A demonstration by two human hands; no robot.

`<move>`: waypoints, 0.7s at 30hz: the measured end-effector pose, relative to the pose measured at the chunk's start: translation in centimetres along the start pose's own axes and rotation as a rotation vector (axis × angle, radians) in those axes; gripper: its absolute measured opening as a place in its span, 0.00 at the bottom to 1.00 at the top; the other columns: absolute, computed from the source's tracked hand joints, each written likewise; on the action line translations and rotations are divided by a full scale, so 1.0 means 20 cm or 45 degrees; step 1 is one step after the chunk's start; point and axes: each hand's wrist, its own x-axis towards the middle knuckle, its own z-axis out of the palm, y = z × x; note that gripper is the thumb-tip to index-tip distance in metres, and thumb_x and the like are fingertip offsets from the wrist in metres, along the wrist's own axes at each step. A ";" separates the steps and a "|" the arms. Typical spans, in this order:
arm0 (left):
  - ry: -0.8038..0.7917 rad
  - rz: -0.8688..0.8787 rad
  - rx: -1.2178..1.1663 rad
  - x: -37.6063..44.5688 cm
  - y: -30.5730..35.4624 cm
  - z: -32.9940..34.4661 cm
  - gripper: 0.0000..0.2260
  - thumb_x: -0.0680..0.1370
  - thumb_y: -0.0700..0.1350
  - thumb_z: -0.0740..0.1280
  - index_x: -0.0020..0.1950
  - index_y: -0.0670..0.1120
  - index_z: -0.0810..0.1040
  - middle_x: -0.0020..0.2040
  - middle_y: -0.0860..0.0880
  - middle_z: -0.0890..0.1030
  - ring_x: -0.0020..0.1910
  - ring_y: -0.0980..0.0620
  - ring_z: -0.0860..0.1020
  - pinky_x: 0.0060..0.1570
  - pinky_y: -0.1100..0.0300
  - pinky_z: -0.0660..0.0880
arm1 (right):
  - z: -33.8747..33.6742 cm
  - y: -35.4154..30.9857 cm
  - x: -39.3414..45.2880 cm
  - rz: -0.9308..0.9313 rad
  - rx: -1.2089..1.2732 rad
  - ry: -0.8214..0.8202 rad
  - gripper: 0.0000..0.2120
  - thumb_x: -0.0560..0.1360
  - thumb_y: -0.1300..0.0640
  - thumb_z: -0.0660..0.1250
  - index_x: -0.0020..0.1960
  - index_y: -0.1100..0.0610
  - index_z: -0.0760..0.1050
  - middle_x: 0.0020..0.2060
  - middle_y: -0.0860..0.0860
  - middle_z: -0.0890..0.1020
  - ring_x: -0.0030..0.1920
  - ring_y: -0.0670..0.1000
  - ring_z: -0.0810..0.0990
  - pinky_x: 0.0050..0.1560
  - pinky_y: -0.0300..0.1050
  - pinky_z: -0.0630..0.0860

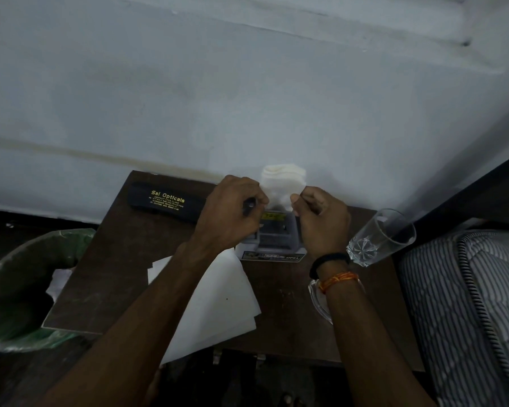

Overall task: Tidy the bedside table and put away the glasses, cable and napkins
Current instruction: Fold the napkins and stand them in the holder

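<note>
Both hands pinched the white napkins (282, 183) above the back of the table (124, 259): the left hand (232, 212) closed its grip on their left edge, the right hand (321, 221) on their right. The black glasses case (165, 201) lay just left of the left grip.

box (272, 239) partly behind hands, bin (18, 289) cut off at left edge

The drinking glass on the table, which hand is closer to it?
The right hand. It is just left of the drinking glass, pinching the white napkins. The left hand is farther left, beyond the right hand, by the glasses case.
</note>
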 end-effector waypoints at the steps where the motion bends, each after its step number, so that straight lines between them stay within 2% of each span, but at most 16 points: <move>1: -0.001 -0.002 0.008 0.00 0.00 0.01 0.06 0.72 0.45 0.71 0.46 0.46 0.84 0.48 0.50 0.85 0.50 0.51 0.78 0.50 0.63 0.69 | 0.00 0.01 0.00 0.006 -0.021 -0.015 0.02 0.74 0.58 0.72 0.44 0.56 0.82 0.36 0.48 0.83 0.39 0.45 0.81 0.41 0.32 0.74; 9: 0.024 -0.004 0.007 -0.01 -0.01 0.02 0.05 0.72 0.43 0.72 0.47 0.45 0.84 0.49 0.50 0.85 0.49 0.52 0.77 0.50 0.62 0.70 | 0.00 0.02 0.00 0.059 -0.030 -0.048 0.02 0.73 0.59 0.73 0.45 0.56 0.84 0.37 0.48 0.84 0.40 0.46 0.83 0.45 0.39 0.78; 13: -0.011 0.033 0.004 0.00 -0.01 0.00 0.05 0.72 0.44 0.72 0.46 0.45 0.83 0.48 0.49 0.85 0.49 0.54 0.77 0.54 0.56 0.74 | 0.00 0.00 0.00 0.064 -0.043 -0.052 0.06 0.73 0.60 0.73 0.50 0.57 0.85 0.41 0.49 0.85 0.43 0.45 0.83 0.47 0.39 0.80; 16: 0.045 0.042 -0.015 -0.01 0.01 -0.03 0.03 0.71 0.42 0.73 0.43 0.44 0.83 0.53 0.49 0.83 0.52 0.56 0.74 0.56 0.61 0.68 | -0.01 -0.02 0.00 0.096 -0.093 0.040 0.13 0.71 0.61 0.73 0.55 0.54 0.81 0.47 0.48 0.84 0.46 0.45 0.82 0.47 0.34 0.77; 18: 0.092 -0.007 -0.014 -0.02 0.02 -0.07 0.03 0.72 0.42 0.72 0.44 0.44 0.82 0.55 0.48 0.81 0.55 0.53 0.74 0.56 0.60 0.67 | -0.01 -0.07 -0.03 0.059 -0.099 0.184 0.12 0.70 0.64 0.70 0.52 0.54 0.80 0.45 0.49 0.83 0.44 0.47 0.82 0.46 0.40 0.79; 19: 0.120 -0.012 -0.012 -0.03 0.02 -0.08 0.03 0.73 0.42 0.71 0.44 0.43 0.81 0.54 0.47 0.81 0.55 0.50 0.75 0.56 0.58 0.69 | -0.02 -0.10 -0.05 -0.005 -0.103 0.242 0.10 0.70 0.65 0.69 0.50 0.55 0.79 0.44 0.50 0.82 0.43 0.48 0.81 0.44 0.42 0.79; 21: 0.175 -0.019 -0.007 -0.07 0.00 -0.12 0.02 0.73 0.41 0.70 0.42 0.42 0.79 0.46 0.46 0.81 0.49 0.48 0.77 0.51 0.53 0.73 | -0.02 -0.15 -0.12 -0.160 -0.130 0.259 0.08 0.70 0.66 0.67 0.46 0.56 0.78 0.40 0.50 0.81 0.39 0.48 0.79 0.41 0.38 0.77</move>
